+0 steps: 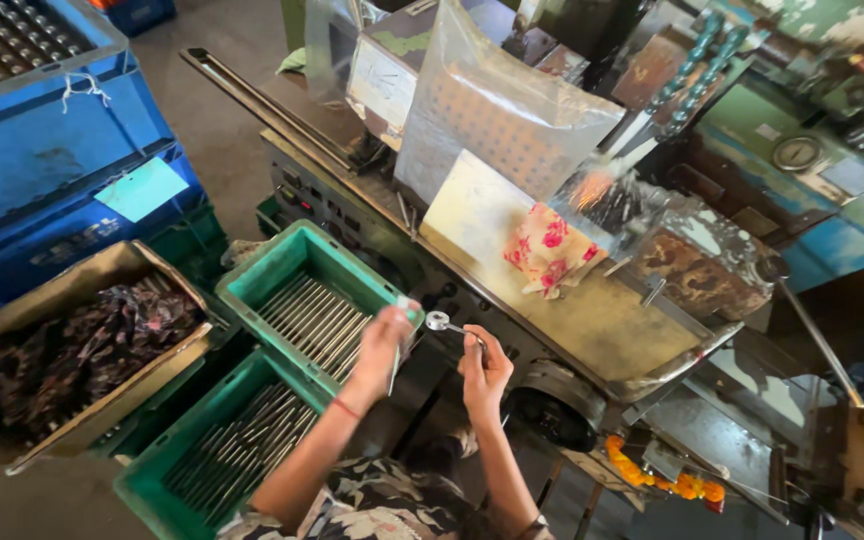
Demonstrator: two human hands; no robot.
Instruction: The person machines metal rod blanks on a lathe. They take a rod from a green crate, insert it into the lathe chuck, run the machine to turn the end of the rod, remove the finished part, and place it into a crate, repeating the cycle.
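Note:
My left hand (384, 345) is closed around a thin metal rod that points down over the edge of the upper green crate (252, 282). My right hand (485, 372) pinches a small silvery tool with a round ring head (439, 321), held up between the two hands. Both hands hover in front of the machine's control panel (352, 215). The upper green crate holds several long metal rods (314, 322) lying side by side. A lower green crate (152, 490) near my left forearm holds more rods (237, 445).
A worn metal machine table (592, 320) with a floral cloth (549, 250) and a clear plastic sheet (512, 110) lies ahead. Blue crates (42, 170) stack at the left. A cardboard box of dark scrap (62, 350) sits beside the green crates. Orange flowers (652, 478) hang below the machine.

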